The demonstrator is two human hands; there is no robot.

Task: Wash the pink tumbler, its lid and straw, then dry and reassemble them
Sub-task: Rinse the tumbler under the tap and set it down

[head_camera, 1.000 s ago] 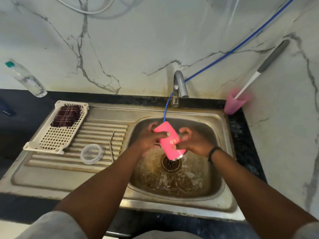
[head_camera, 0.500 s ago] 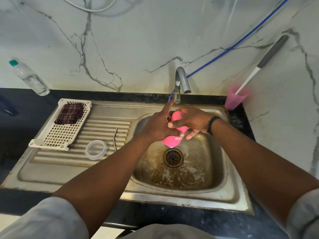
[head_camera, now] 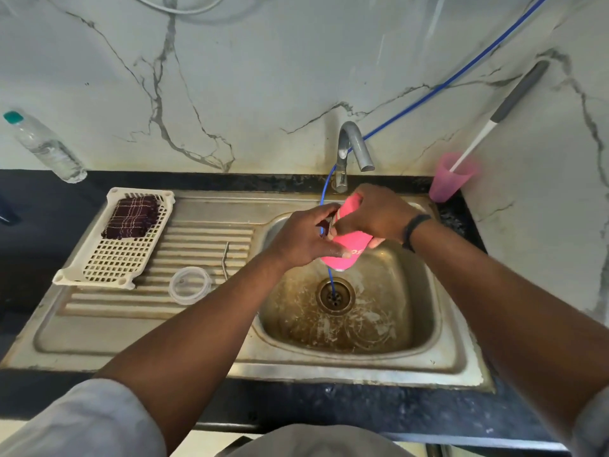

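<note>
The pink tumbler [head_camera: 350, 246] is tilted over the sink basin [head_camera: 405, 311], just below the tap [head_camera: 354, 143]. My right hand [head_camera: 375, 216] grips its upper part from above. My left hand [head_camera: 304, 240] holds its left side, thumb lying on the lower pink wall and fingers curled at the tumbler's end. The clear round lid [head_camera: 190, 285] lies on the ribbed drainboard [head_camera: 204, 235]. The bent metal straw [head_camera: 225, 259] lies just right of the lid.
A thin blue hose [head_camera: 330, 281] runs from the wall past the tap down into the drain [head_camera: 335, 295]. A white slotted tray [head_camera: 113, 258] holding a dark checked cloth [head_camera: 131, 216] sits at the left. A plastic bottle [head_camera: 44, 147] leans back left. A pink cup [head_camera: 449, 178] with a brush stands back right.
Both hands have lifted the tumbler from low over the drain up toward the tap. My right hand has shifted onto its top.
</note>
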